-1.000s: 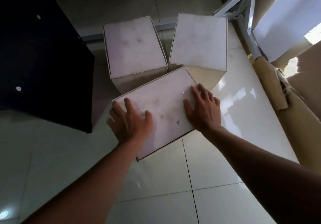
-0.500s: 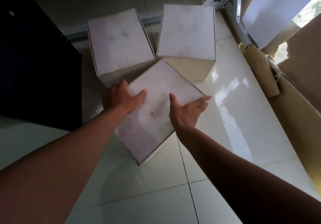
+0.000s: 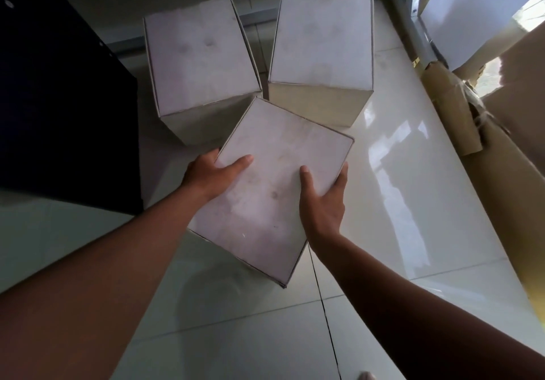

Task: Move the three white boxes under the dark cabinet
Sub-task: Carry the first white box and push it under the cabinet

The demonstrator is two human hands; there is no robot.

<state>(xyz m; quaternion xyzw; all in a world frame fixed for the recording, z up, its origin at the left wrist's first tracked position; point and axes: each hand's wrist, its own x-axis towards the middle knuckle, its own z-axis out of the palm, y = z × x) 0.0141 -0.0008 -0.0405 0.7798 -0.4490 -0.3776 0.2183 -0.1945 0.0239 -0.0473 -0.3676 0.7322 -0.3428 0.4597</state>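
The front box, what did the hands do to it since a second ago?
Both hands slid off the top of the front box to its sides: the left hand and right hand now grip it, thumbs on top. The box has turned and looks lifted toward the camera. The two back boxes and dark cabinet stayed put.

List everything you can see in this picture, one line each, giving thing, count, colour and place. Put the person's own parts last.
near box: 1, white, centre, held between both hands
far boxes: 2, white, side by side on the floor behind it
dark cabinet: 1, black, left
floor: pale glossy tiles
cardboard: brown sheets and a roll, right edge
metal frame: grey, top right
left hand: 1, gripping the near box's left side
right hand: 1, gripping its right side
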